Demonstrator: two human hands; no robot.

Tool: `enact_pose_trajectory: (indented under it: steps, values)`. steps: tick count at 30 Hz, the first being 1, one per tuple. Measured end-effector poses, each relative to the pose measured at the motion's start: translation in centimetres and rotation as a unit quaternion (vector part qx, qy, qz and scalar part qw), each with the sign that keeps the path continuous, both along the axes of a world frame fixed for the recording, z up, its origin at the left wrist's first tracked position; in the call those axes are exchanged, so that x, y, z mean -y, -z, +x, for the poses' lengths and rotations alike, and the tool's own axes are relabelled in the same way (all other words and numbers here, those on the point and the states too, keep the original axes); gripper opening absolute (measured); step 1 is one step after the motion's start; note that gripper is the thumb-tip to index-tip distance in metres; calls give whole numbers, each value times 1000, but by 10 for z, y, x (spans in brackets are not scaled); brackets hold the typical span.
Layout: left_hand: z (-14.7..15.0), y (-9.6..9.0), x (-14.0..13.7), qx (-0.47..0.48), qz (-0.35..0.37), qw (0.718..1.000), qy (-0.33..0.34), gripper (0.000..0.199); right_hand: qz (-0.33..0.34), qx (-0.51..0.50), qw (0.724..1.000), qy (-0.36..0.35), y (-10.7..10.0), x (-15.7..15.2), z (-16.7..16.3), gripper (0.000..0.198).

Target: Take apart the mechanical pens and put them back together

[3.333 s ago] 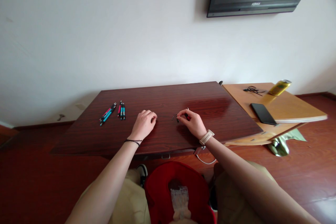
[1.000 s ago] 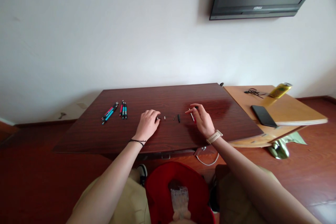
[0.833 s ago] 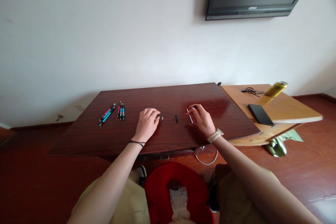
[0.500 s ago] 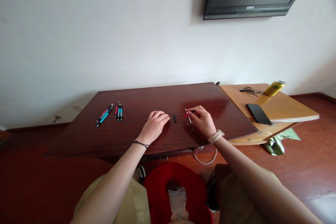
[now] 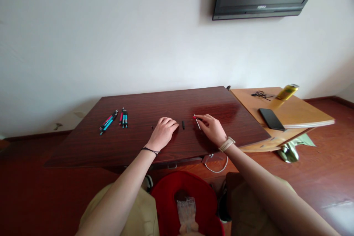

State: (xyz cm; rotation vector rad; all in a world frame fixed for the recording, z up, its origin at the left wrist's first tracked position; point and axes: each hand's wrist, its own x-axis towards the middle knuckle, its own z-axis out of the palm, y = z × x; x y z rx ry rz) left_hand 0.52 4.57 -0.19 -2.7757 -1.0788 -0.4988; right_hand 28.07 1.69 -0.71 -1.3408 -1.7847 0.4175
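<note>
- Right hand [image 5: 212, 128] has thumb and fingers clamped on a slim red-and-black pen piece [image 5: 194, 117], right of the dark-red wood-grain tabletop's [image 5: 155, 105] centre
- Thin white rod [image 5: 198, 124] beside those fingertips
- Short black tube [image 5: 183, 125] between both hands
- Left hand [image 5: 163, 131] curls downward; cannot tell its grip
- Pink and blue pens [image 5: 109, 122] toward the left edge

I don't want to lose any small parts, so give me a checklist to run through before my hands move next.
1. Right hand free: not ok, its fingertips pinch a red-and-black piece.
2. White rod in sight: ok, beside the right fingertips.
3. Black piece uncovered: ok, on the table between the hands.
4. Nothing under the left hand: cannot tell, the hand hides it.
5. Pens out of the way: ok, two groups left of the left hand.
</note>
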Motion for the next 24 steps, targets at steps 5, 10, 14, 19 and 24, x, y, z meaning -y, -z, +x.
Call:
enact_pose_trajectory:
  steps: [5,10,14,19,24]
  values:
    - [2,1,1,-13,15,1000,-7,38,31,114,993,-21,13,-2,-2,36]
    - [3,0,1,-1,16,1000,-10,41,46,212,975,-44,19,-5,-4,36]
    - [1,-5,3,19,8,1000,-16,44,47,244,967,-61,17,-6,-4,34]
    - [-3,-11,6,33,8,999,-21,44,43,270,960,-68,18,-7,-5,37]
    - [-9,-12,8,33,12,999,-25,42,42,276,958,-73,18,-6,-8,36]
